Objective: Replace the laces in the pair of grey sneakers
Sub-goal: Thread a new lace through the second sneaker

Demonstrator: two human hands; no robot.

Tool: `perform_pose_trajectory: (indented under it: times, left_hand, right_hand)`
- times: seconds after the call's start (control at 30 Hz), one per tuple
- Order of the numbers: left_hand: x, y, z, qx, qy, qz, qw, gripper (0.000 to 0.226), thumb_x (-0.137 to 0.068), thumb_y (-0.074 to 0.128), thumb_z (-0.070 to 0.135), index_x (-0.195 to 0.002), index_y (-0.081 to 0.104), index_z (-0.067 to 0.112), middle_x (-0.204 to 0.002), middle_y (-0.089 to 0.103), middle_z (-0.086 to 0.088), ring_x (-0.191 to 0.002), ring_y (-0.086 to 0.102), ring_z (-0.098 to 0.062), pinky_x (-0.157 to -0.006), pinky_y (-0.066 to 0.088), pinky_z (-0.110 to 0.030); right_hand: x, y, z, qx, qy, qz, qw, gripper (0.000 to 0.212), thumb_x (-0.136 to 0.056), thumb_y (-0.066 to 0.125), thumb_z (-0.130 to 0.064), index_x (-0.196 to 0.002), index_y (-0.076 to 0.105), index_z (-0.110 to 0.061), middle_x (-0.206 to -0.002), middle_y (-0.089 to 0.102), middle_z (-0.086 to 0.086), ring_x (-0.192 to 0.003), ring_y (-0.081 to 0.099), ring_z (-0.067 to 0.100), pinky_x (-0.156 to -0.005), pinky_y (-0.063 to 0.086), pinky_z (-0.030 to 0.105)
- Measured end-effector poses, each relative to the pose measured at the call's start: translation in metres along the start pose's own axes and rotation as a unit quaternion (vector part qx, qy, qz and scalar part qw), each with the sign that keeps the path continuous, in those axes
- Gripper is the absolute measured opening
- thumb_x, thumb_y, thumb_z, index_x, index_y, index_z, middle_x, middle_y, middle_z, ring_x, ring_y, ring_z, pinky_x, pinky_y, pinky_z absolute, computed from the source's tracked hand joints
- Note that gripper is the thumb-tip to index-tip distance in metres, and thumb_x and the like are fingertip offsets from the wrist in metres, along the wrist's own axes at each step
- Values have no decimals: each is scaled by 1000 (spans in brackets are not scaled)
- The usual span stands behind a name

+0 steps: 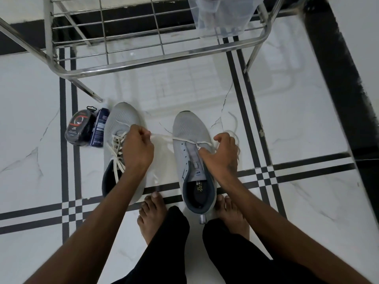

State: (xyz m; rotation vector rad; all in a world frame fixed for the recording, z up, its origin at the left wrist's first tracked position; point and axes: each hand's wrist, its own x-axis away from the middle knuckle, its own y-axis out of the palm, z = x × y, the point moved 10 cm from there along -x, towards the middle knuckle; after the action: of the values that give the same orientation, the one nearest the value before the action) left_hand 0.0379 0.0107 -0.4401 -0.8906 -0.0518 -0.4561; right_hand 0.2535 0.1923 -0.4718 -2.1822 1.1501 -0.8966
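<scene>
A person crouches barefoot on a white marble floor crossed by black inlay stripes, relacing a pair of grey mesh sneakers set side by side, toes toward 12 o'clock. The left hand pinches one run of a flat off-white lace and draws it out taut toward 9 o'clock, above the left-side grey sneaker, whose own lace is threaded but loose. The right hand rests on the right-side grey sneaker, fingers curled down at the eyelets, apparently steadying it against the pull; whether it also grips the lace cannot be told. That lace crosses only the lowest eyelets, so this shoe looks barely begun. Its other end trails slack on the floor toward 1 o'clock. At 9 o'clock of the shoes lie a round black shoe-polish pack and a dark blue spray can; a steel wire rack stands at 12 o'clock.
</scene>
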Motion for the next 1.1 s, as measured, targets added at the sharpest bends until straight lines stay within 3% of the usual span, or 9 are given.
perform_pose_trajectory:
  times: [0.1,0.2,0.3,0.5,0.67,0.73,0.87,0.97,1.1]
  left_hand:
    - [23,4,48,-175,199,33,964,25,-93,60,12,-117,62,8,-123,56,-12,-114,51,-33,-95,44,-44]
    - [41,47,87,-188,307,-61,931,29,-92,60,17,-120,67,10,-123,60,-9,-113,51,-32,-94,44,-40]
    - [41,90,86,-259,259,-165,916,27,-93,57,28,-114,66,13,-119,58,-4,-110,52,-28,-82,46,-39]
    - [32,105,76,-289,254,-197,902,22,-100,53,19,-116,52,4,-120,50,-13,-106,52,-30,-81,52,-44]
    - [41,105,80,-234,278,-223,904,21,-104,42,19,-117,46,2,-115,52,-17,-99,54,-30,-80,48,-44]
    - [46,105,84,-232,290,-237,898,20,-104,42,17,-117,46,3,-115,54,-17,-98,55,-30,-81,48,-44]
    - [54,104,91,-214,302,-252,894,17,-100,48,12,-113,47,1,-110,57,-18,-94,57,-33,-73,41,-36]
    - [56,101,95,-171,295,-273,900,14,-94,50,7,-106,45,3,-100,57,-14,-86,58,-32,-69,42,-37]
    - [40,92,87,-128,232,-271,925,11,-95,49,6,-104,43,6,-95,61,-12,-80,58,-29,-65,43,-40]
  right_hand:
    - [0,9,-1,-9,-12,-29,999,53,-75,70,-43,-121,48,-27,-113,44,-12,-106,44,12,-78,40,29]
    - [1,19,-3,-51,-30,-68,996,42,-84,68,-43,-121,54,-28,-116,48,-11,-110,47,11,-86,43,28]
    - [-5,12,1,-62,-35,-73,995,28,-94,61,-39,-119,58,-25,-109,57,-10,-105,56,12,-83,46,28]
    - [-25,2,1,36,-95,-166,981,16,-99,51,-14,-112,58,-22,-81,65,-6,-81,65,16,-71,53,31]
    - [-49,-1,12,-175,84,-209,958,18,-100,41,-12,-110,54,-22,-78,57,5,-62,54,12,-57,53,24]
    - [-57,-6,16,-140,126,-180,965,12,-102,45,-21,-109,54,-21,-87,61,6,-69,58,14,-61,53,26]
    - [-43,-21,-30,100,-86,-55,990,32,-95,59,-36,-124,56,-24,-134,47,3,-121,48,19,-92,47,35]
    - [2,0,-47,73,-170,-86,979,51,-82,65,-48,-124,53,-24,-128,43,1,-114,45,16,-82,44,28]
    - [23,9,-22,52,-129,-77,987,55,-74,74,-48,-114,47,-21,-112,44,-2,-99,48,15,-72,46,27]
